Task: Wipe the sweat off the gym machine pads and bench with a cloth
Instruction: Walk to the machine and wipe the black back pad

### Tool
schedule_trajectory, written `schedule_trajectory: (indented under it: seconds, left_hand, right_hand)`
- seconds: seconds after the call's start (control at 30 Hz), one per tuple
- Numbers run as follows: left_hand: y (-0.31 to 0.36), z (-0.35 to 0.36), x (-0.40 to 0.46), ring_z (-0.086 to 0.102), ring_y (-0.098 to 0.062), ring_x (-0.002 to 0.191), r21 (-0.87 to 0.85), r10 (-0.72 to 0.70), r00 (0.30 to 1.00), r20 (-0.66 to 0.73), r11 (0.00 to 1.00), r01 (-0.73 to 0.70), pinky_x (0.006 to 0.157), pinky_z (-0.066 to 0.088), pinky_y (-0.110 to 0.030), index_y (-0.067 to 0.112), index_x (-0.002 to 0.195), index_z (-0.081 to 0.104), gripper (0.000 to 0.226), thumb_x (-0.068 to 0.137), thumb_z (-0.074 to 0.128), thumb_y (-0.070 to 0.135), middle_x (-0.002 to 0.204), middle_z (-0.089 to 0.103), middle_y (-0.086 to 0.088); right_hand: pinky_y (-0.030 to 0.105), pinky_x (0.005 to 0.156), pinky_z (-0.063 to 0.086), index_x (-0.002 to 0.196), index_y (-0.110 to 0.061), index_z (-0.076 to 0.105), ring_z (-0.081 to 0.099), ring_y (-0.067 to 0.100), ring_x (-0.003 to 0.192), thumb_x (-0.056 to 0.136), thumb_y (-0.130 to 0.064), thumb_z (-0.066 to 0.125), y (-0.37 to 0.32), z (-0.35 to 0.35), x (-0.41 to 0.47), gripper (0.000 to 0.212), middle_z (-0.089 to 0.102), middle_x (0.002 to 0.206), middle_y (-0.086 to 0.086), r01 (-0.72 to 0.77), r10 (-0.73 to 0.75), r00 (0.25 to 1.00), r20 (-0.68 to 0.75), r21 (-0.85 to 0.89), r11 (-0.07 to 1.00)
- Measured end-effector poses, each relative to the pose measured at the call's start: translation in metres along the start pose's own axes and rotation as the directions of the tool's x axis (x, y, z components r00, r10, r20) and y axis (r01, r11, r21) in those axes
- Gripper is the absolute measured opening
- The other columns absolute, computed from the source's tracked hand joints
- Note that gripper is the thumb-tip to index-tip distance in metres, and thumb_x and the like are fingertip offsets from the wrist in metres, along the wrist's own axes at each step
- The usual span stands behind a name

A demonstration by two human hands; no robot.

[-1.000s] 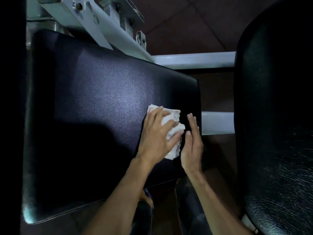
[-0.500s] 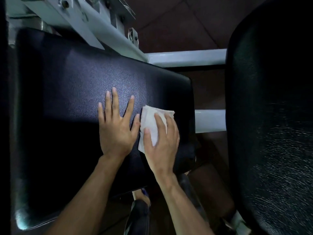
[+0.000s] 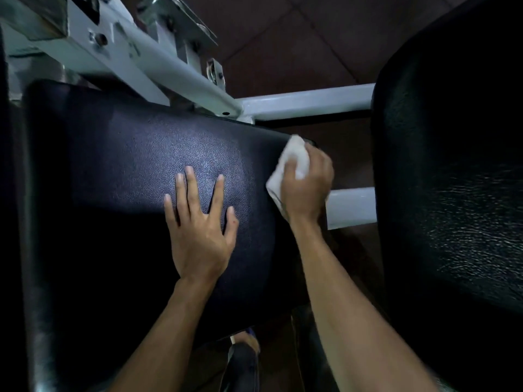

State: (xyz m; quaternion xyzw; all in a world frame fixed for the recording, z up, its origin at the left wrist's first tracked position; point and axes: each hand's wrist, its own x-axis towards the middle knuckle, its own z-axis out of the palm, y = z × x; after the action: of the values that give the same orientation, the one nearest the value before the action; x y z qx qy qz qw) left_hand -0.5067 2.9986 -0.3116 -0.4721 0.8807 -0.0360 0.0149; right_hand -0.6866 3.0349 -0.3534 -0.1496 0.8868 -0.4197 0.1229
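The white cloth (image 3: pixel 294 162) is soft, light and easily bunched; the right hand (image 3: pixel 307 182) is clenched around it at the far right corner of the black vinyl pad (image 3: pixel 127 165). The left hand (image 3: pixel 199 224) lies flat, fingers spread, bracing the pad. Grip the bunched middle for firm pressure.

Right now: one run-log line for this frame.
phase: wiping | right hand: gripping white cloth at pad's far right edge | left hand: flat on dark pad, bracing
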Motion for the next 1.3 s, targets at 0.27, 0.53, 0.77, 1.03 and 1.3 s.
schedule_trajectory:
  seconds: [0.27, 0.53, 0.77, 1.03, 1.3]
  left_hand:
    - [-0.002, 0.0, 0.001, 0.017, -0.032, 0.153, 0.011, 0.0, 1.0, 0.004, 1.0, 0.0, 0.123, 0.017, -0.051, 0.032, 0.153, 0.031, 0.053, 0.101, 0.032, 0.045, 0.164, 0.015, -0.018]
    - [0.0, 0.002, -0.002, 0.015, -0.032, 0.153, 0.015, 0.001, 1.0, 0.018, 1.0, -0.001, 0.124, 0.015, -0.05, 0.032, 0.154, 0.027, 0.054, 0.102, 0.03, 0.046, 0.164, 0.013, -0.018]
    - [-0.001, 0.004, -0.003, 0.014, -0.032, 0.153, 0.024, -0.007, 0.999, 0.034, 1.0, 0.006, 0.124, 0.013, -0.05, 0.032, 0.155, 0.026, 0.055, 0.102, 0.028, 0.046, 0.164, 0.013, -0.018]
    - [0.0, 0.002, -0.003, 0.009, -0.033, 0.154, 0.042, -0.001, 0.997, 0.078, 0.999, -0.003, 0.124, 0.009, -0.051, 0.032, 0.156, 0.018, 0.056, 0.103, 0.026, 0.046, 0.165, 0.007, -0.018]
    - [0.022, -0.063, -0.026, 0.005, -0.029, 0.155, -0.233, 0.009, 0.909, 0.418, 0.968, 0.097, 0.125, 0.01, -0.049, 0.022, 0.156, 0.021, 0.06, 0.102, 0.04, 0.036, 0.166, 0.005, -0.014]
  right_hand:
    - [0.049, 0.109, 0.042, 0.131, -0.012, 0.064, 0.053, 0.028, 0.132, 0.091, -0.027, 0.06, 0.032, -0.038, -0.094, 0.043, 0.058, 0.141, 0.009, 0.382, -0.369, 0.891, 0.263, 0.002, 0.924]
    - [0.06, 0.12, 0.019, 0.137, -0.027, 0.057, 0.037, 0.027, 0.146, 0.089, -0.05, 0.057, 0.04, -0.056, -0.116, 0.053, 0.046, 0.153, 0.006, 0.289, -0.218, 0.943, 0.25, -0.299, 0.909]
    - [0.055, 0.125, 0.01, 0.153, -0.026, 0.035, 0.013, 0.034, 0.156, 0.089, -0.057, 0.059, 0.038, -0.044, -0.127, 0.075, 0.024, 0.166, 0.012, 0.307, -0.205, 0.921, 0.332, -0.293, 0.905]
    - [0.053, 0.114, 0.037, 0.139, -0.019, 0.052, 0.046, 0.036, 0.135, 0.094, -0.034, 0.058, 0.043, -0.043, -0.115, 0.048, 0.05, 0.145, 0.016, 0.406, -0.321, 0.898, 0.302, -0.286, 0.868]
    - [0.047, 0.1, 0.046, 0.141, -0.021, 0.048, 0.055, 0.031, 0.114, 0.097, -0.027, 0.045, 0.011, -0.097, -0.12, 0.045, 0.055, 0.134, 0.008, 0.328, -0.146, 0.817, 0.558, -0.242, 0.913]
